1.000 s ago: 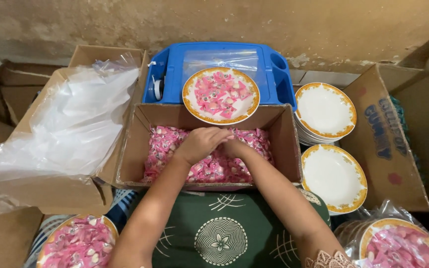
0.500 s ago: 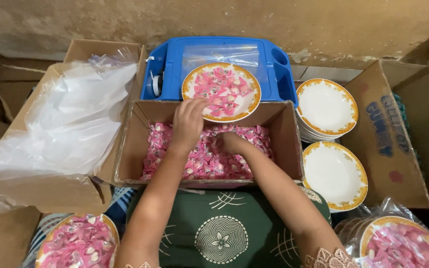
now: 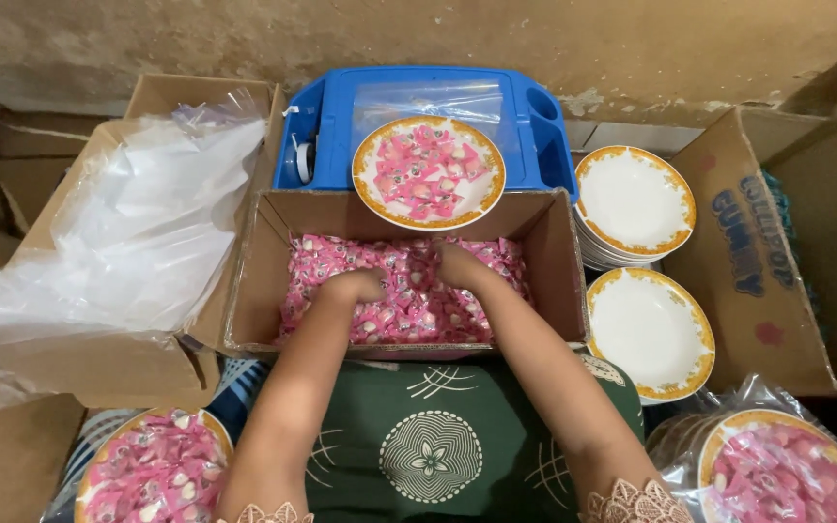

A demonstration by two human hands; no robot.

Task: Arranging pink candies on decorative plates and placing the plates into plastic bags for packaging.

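An open cardboard box point(image 3: 244, 291) in front of me is full of small pink wrapped candies point(image 3: 409, 305). Both hands are down in that pile. My left hand point(image 3: 353, 287) is curled into the candies at the box's middle left, its fingers buried. My right hand point(image 3: 459, 263) digs in at the middle right, fingertips hidden among the wrappers. Just beyond the box, a white plate with an orange rim point(image 3: 428, 172) holds a heap of the same pink candies and rests on a blue plastic tray point(image 3: 544, 145).
Empty orange-rimmed plates are stacked at right point(image 3: 635, 201) with another below point(image 3: 649, 331). A bagged plate of candies point(image 3: 777, 470) lies bottom right and another filled plate point(image 3: 152, 470) bottom left. A box of clear plastic bags point(image 3: 118, 232) stands left; a large carton point(image 3: 758, 261) right.
My left hand reached up to the candy plate on the blue tray, then came back down into the box. My right hand stayed in the candies.
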